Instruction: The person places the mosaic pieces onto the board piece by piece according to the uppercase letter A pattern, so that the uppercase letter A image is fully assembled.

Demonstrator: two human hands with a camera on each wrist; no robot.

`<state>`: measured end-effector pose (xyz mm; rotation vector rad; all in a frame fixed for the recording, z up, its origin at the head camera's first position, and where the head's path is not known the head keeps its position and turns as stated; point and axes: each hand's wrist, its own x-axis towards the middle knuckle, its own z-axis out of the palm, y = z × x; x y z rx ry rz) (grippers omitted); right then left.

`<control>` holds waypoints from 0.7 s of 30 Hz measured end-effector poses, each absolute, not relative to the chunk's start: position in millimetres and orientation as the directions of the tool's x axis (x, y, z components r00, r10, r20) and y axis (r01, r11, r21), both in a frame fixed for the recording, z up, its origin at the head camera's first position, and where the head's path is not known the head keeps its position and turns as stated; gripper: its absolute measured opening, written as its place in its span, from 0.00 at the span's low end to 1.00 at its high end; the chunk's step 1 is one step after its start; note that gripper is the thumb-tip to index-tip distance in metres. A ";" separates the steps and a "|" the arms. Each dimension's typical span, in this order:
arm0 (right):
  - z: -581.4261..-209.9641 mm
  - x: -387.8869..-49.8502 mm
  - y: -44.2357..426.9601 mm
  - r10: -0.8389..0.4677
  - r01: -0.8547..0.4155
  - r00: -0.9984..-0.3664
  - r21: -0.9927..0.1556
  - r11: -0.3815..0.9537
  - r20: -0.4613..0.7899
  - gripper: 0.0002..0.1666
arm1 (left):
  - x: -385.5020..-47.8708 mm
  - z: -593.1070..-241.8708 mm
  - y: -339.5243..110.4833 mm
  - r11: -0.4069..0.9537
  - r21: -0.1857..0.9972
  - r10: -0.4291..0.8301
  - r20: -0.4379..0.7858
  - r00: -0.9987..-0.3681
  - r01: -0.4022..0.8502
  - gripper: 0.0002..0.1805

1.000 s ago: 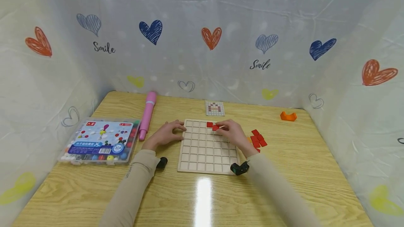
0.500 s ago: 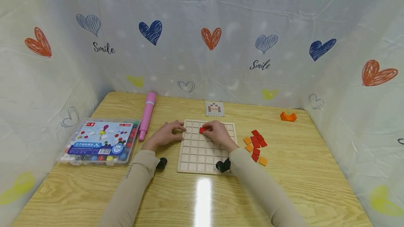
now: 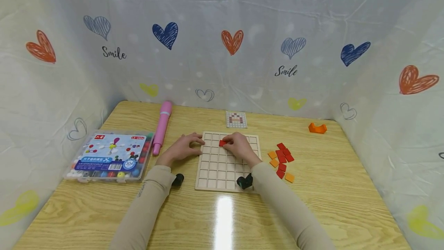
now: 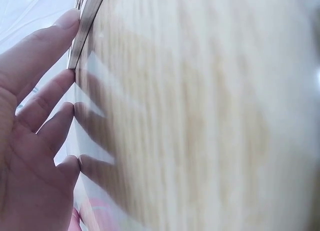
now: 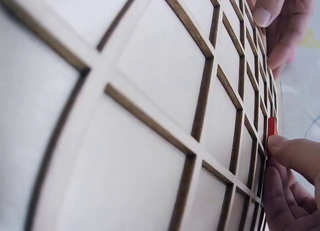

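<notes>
A square wooden grid board lies on the table in the head view. My right hand reaches over its far part, thumb and fingertips pinching a red square tile at a cell of the second row from the back. In the right wrist view that red tile shows edge-on beneath the thumb. At the board's left edge my left hand rests with fingers relaxed. The left wrist view shows its fingertips touching the board's side and the table. Cells under my right hand are hidden.
Several loose red tiles and orange tiles lie right of the board. Behind it is a small pattern card. A pink tube and a clear kit box lie left. An orange plastic piece sits at the back right.
My right hand has moved left and slightly nearer, to another cell with a red tile, uncovering loose tiles at the right. It has stayed there for the last half second. My left hand has not moved.
</notes>
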<state>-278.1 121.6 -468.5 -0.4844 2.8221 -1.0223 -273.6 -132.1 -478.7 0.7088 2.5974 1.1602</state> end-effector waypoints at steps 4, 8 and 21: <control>-467.8 -279.8 122.1 -0.353 -0.288 -0.935 -0.629 0.722 0.024 0.16 | -273.3 -478.7 -132.0 0.577 0.743 0.504 0.005 -0.864 0.340 0.20; -465.2 -281.3 122.6 -0.380 -0.319 -0.925 -0.607 0.728 0.031 0.16 | -272.9 -477.9 -131.6 0.581 0.738 0.504 0.004 -0.864 0.342 0.20; -466.9 -282.4 123.9 -0.411 -0.380 -0.909 -0.543 0.749 0.068 0.15 | -272.5 -476.2 -131.6 0.580 0.735 0.511 0.006 -0.859 0.350 0.20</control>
